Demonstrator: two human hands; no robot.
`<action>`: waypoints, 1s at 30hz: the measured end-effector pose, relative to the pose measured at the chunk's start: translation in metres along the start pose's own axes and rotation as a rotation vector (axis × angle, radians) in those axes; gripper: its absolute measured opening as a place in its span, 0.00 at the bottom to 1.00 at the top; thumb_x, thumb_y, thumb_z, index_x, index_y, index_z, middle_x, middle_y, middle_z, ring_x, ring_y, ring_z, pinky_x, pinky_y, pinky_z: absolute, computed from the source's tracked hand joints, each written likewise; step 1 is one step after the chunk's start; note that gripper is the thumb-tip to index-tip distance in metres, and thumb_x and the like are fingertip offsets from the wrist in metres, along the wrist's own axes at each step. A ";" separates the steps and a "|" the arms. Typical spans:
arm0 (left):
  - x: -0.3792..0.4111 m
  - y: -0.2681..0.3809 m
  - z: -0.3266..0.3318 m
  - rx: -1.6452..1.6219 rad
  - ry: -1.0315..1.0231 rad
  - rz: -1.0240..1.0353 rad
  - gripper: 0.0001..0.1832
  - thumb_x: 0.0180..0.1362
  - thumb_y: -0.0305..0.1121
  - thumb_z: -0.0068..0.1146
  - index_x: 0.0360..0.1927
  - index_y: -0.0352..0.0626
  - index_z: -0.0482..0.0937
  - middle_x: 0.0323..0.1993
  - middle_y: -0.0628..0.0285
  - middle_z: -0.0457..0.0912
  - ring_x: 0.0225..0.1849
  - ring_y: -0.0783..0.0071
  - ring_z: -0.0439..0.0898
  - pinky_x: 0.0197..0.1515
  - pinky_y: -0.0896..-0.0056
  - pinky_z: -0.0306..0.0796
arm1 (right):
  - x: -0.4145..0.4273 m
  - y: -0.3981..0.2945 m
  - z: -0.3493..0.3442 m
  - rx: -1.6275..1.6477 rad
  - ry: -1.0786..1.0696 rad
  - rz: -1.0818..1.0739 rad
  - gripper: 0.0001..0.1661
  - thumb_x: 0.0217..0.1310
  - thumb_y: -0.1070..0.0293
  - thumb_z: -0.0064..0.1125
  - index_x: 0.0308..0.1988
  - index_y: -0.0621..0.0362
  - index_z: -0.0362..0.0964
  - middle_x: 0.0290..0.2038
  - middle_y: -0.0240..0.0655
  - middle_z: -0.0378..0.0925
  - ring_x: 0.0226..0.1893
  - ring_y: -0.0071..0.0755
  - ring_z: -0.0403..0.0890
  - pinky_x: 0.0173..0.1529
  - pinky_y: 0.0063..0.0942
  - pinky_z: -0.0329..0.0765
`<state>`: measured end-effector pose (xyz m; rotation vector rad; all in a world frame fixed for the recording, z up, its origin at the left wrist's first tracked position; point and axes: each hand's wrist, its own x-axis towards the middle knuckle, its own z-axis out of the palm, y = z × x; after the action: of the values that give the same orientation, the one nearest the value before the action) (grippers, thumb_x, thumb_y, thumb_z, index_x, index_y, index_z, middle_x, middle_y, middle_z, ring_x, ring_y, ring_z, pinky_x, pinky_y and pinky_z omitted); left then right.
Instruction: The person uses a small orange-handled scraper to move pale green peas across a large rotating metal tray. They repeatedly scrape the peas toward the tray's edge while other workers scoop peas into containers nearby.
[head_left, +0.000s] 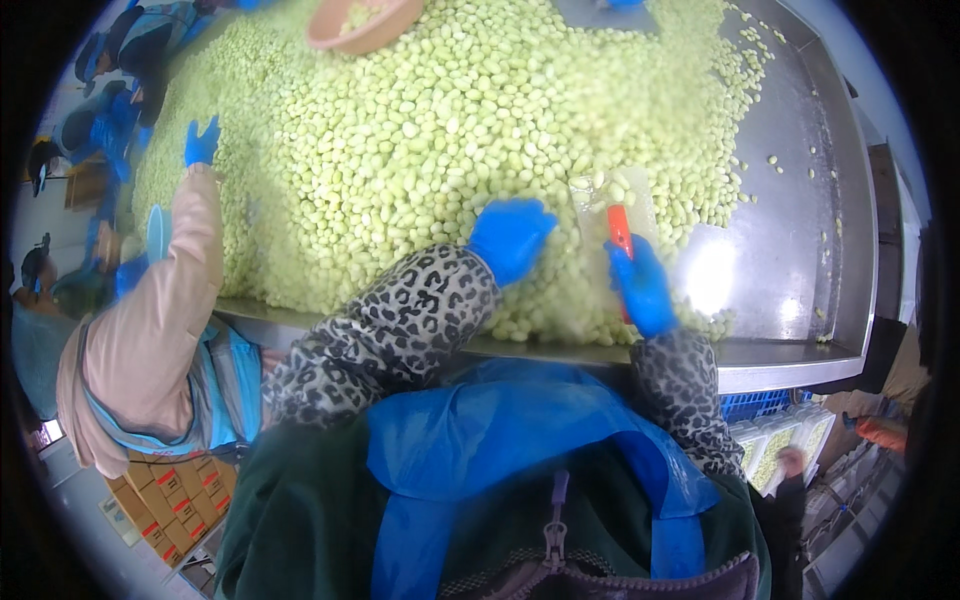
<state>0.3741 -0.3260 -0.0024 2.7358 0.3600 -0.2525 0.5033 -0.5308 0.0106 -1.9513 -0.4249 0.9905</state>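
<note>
A thick layer of pale green, grape-like oval fruits (420, 142) covers much of a metal-walled work table. My right hand (645, 289), in a blue glove, grips the red handle (619, 229) of a flat translucent tool. Several fruits lie on the tool's sheet-like part (637, 187), whose exact form is hard to make out. Just left of it, my gloved left hand (512, 238) rests over the fruits with its fingers bent down. Its fingertips are hidden, so whether it holds any fruit cannot be told.
A pinkish bowl (364, 26) with some fruits sits at the far side. The table's raised metal rim (795, 367) runs along the front. At left a co-worker's gloved hand (201, 141) reaches over the fruits. White trays of fruits (776, 450) stand below at right; cartons (176, 499) are stacked at lower left.
</note>
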 end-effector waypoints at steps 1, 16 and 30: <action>0.003 0.000 -0.002 0.038 -0.001 0.039 0.14 0.59 0.35 0.60 0.49 0.47 0.81 0.42 0.56 0.80 0.44 0.56 0.81 0.46 0.57 0.76 | -0.002 -0.003 -0.004 -0.026 0.022 -0.004 0.25 0.70 0.53 0.55 0.56 0.59 0.68 0.32 0.37 0.76 0.30 0.29 0.76 0.36 0.31 0.75; -0.073 -0.015 -0.015 -0.230 0.324 -0.030 0.18 0.58 0.33 0.62 0.53 0.47 0.80 0.46 0.57 0.81 0.45 0.59 0.81 0.48 0.63 0.78 | -0.044 0.014 -0.023 -0.195 0.312 -0.155 0.35 0.69 0.56 0.60 0.65 0.68 0.63 0.60 0.54 0.72 0.59 0.44 0.75 0.62 0.36 0.73; -0.045 -0.020 0.031 0.167 0.072 0.054 0.12 0.57 0.28 0.61 0.45 0.48 0.82 0.41 0.59 0.80 0.42 0.64 0.81 0.44 0.62 0.77 | -0.062 0.029 -0.031 -0.403 0.068 -0.172 0.37 0.74 0.57 0.48 0.70 0.70 0.49 0.64 0.55 0.65 0.61 0.43 0.71 0.65 0.35 0.72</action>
<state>0.3213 -0.3290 -0.0272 2.9199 0.2955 -0.1774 0.4863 -0.6029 0.0250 -2.2515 -0.7878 0.7677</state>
